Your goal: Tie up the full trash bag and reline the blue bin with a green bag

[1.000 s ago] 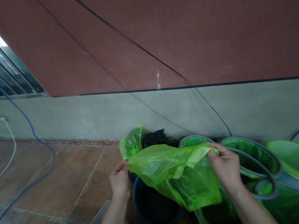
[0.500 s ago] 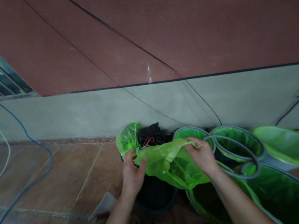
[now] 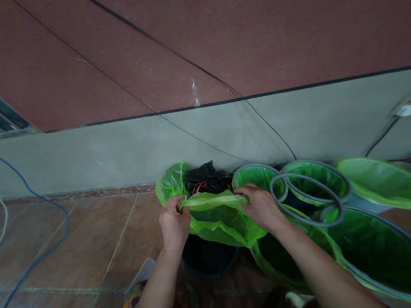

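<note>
Left hand (image 3: 174, 224) pinched near edge of green bag (image 3: 219, 218), fingers pressed shut on film. Right hand (image 3: 261, 207) gripped far edge, fingers curled over it. Bag hung over dark bin (image 3: 208, 257) on floor, mouth partly spread. Judgement: good fit needed edges pulled apart evenly, then folded down over rim all round, no slack bunching on one side. Bin rim mostly hidden under bag; black bundle (image 3: 205, 177) behind unclear; right-hand bins (image 3: 376, 251) blurred, partly cut off.

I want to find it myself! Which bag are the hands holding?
Look along the grey wall base to the row of green-lined bins. At its left end, over a dark bin, is the loose green plastic bag: the only one being stretched between two hands.
</note>
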`<act>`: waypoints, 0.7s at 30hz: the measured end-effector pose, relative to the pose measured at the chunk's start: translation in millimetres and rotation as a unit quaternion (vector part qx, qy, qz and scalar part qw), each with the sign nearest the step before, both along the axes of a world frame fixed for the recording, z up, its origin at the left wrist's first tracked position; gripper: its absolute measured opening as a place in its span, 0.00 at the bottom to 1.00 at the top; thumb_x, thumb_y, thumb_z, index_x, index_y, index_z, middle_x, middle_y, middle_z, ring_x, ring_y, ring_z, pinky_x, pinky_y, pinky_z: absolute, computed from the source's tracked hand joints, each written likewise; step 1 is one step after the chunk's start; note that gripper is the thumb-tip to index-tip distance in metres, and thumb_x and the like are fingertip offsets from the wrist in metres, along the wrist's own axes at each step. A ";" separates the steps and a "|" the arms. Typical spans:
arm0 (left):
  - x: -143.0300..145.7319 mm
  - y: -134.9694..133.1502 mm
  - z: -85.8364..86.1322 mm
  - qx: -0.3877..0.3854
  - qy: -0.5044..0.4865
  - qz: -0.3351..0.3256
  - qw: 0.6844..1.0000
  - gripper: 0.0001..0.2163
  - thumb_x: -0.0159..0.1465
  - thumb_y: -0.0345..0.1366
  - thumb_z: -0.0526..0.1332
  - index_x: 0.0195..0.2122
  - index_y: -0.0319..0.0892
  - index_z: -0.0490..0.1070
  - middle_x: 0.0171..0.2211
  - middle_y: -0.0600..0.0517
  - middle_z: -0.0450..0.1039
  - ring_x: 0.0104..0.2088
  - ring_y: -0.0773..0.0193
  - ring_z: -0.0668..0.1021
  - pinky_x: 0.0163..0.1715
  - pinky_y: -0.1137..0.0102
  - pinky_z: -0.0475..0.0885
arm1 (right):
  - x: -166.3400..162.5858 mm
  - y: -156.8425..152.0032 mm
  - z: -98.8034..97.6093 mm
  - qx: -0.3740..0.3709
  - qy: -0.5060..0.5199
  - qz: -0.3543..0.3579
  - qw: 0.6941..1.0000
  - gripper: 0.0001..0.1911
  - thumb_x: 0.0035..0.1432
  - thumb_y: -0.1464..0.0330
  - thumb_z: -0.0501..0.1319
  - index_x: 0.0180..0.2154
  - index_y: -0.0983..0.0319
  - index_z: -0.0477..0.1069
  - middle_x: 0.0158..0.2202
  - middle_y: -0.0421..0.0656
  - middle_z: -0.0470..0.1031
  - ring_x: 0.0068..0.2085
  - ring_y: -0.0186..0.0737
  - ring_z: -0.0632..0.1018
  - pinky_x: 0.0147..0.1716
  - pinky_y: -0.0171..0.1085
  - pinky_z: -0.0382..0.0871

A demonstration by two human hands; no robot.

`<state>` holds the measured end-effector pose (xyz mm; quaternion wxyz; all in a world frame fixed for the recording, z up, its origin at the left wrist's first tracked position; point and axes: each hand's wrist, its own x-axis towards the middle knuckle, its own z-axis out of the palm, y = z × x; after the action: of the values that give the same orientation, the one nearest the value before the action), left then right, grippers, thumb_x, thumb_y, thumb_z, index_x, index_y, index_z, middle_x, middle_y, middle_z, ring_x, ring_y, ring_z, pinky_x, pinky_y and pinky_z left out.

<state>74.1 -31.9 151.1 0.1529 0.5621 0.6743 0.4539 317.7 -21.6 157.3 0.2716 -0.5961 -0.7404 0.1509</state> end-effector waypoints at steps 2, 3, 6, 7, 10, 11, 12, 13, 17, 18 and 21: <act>-13.2 -0.1 0.7 0.009 0.068 0.043 0.997 0.13 0.53 0.27 0.58 0.40 0.43 0.75 0.33 0.50 0.74 0.36 0.59 0.75 0.43 0.67 0.68 | 14.9 3.3 0.3 -0.001 -0.033 -0.044 0.998 0.24 0.45 0.80 0.56 0.43 0.60 0.78 0.45 0.45 0.77 0.42 0.44 0.78 0.45 0.38 0.69; -19.1 -0.3 1.1 0.014 0.093 0.064 0.993 0.13 0.54 0.28 0.58 0.40 0.42 0.74 0.31 0.51 0.73 0.35 0.60 0.75 0.41 0.67 0.68 | 21.7 4.3 0.8 0.003 -0.043 -0.068 0.997 0.25 0.44 0.80 0.55 0.43 0.60 0.78 0.45 0.45 0.78 0.42 0.45 0.78 0.45 0.38 0.69; -33.8 -1.8 2.3 0.030 0.134 0.120 0.983 0.12 0.55 0.29 0.58 0.40 0.41 0.74 0.28 0.52 0.70 0.32 0.61 0.74 0.37 0.68 0.68 | 40.1 6.0 2.2 0.033 -0.055 -0.141 0.988 0.25 0.43 0.79 0.55 0.44 0.61 0.78 0.44 0.47 0.78 0.42 0.47 0.78 0.45 0.39 0.70; -37.8 -2.6 2.4 0.036 0.141 0.136 0.980 0.12 0.54 0.29 0.58 0.39 0.41 0.74 0.27 0.52 0.69 0.31 0.61 0.73 0.36 0.69 0.68 | 45.6 6.5 2.0 0.045 -0.054 -0.162 0.984 0.25 0.42 0.79 0.55 0.43 0.62 0.78 0.43 0.47 0.78 0.42 0.47 0.79 0.46 0.40 0.70; -48.6 -6.0 1.6 0.043 0.149 0.166 0.974 0.12 0.52 0.27 0.58 0.37 0.40 0.74 0.26 0.53 0.67 0.30 0.62 0.72 0.34 0.70 0.66 | 60.1 9.0 -1.4 0.077 -0.036 -0.208 0.974 0.23 0.42 0.77 0.55 0.41 0.61 0.79 0.41 0.46 0.79 0.41 0.47 0.79 0.46 0.40 0.71; -51.9 -7.3 1.6 0.041 0.147 0.174 0.973 0.12 0.51 0.26 0.57 0.36 0.40 0.73 0.26 0.53 0.67 0.30 0.63 0.72 0.33 0.70 0.65 | 64.2 10.0 -2.8 0.086 -0.024 -0.220 0.971 0.22 0.42 0.77 0.55 0.39 0.61 0.79 0.39 0.46 0.80 0.40 0.46 0.79 0.45 0.40 0.71; -55.2 -8.6 2.6 0.037 0.143 0.182 0.972 0.12 0.51 0.25 0.57 0.35 0.40 0.73 0.26 0.53 0.67 0.30 0.63 0.72 0.33 0.70 0.65 | 67.7 10.8 -3.5 0.095 -0.010 -0.232 0.968 0.20 0.42 0.76 0.56 0.37 0.60 0.79 0.38 0.45 0.80 0.40 0.46 0.79 0.45 0.40 0.71; -58.3 -9.9 5.1 0.029 0.139 0.188 0.972 0.12 0.50 0.24 0.57 0.35 0.40 0.73 0.26 0.53 0.67 0.30 0.62 0.72 0.33 0.70 0.65 | 70.5 11.3 -3.0 0.102 0.006 -0.243 0.965 0.18 0.43 0.75 0.56 0.36 0.60 0.79 0.37 0.45 0.80 0.39 0.46 0.79 0.44 0.41 0.71; -63.6 -16.1 37.4 0.028 0.094 0.196 0.976 0.12 0.50 0.27 0.58 0.36 0.39 0.74 0.28 0.52 0.70 0.30 0.61 0.73 0.34 0.66 0.68 | 73.6 4.4 17.1 0.166 0.112 -0.302 0.932 0.15 0.50 0.69 0.56 0.37 0.61 0.78 0.36 0.47 0.79 0.37 0.47 0.78 0.42 0.44 0.72; -61.7 -18.2 49.4 0.060 0.071 0.190 0.977 0.12 0.51 0.29 0.58 0.37 0.39 0.74 0.29 0.51 0.71 0.30 0.61 0.73 0.35 0.66 0.69 | 72.1 0.3 25.2 0.210 0.147 -0.316 0.914 0.16 0.53 0.67 0.55 0.40 0.62 0.77 0.38 0.48 0.79 0.38 0.47 0.78 0.43 0.45 0.72; -49.6 -27.0 74.9 0.239 0.010 0.168 0.956 0.18 0.55 0.33 0.56 0.47 0.40 0.70 0.41 0.48 0.73 0.40 0.60 0.76 0.43 0.65 0.70 | 63.0 -13.5 42.8 0.347 0.203 -0.313 0.860 0.19 0.58 0.67 0.53 0.50 0.62 0.72 0.47 0.51 0.75 0.48 0.48 0.76 0.48 0.45 0.69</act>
<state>24.5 -58.9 226.0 -0.0705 0.4655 0.6324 0.6152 380.7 -35.0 200.1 0.6381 -0.6197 -0.4478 -0.0915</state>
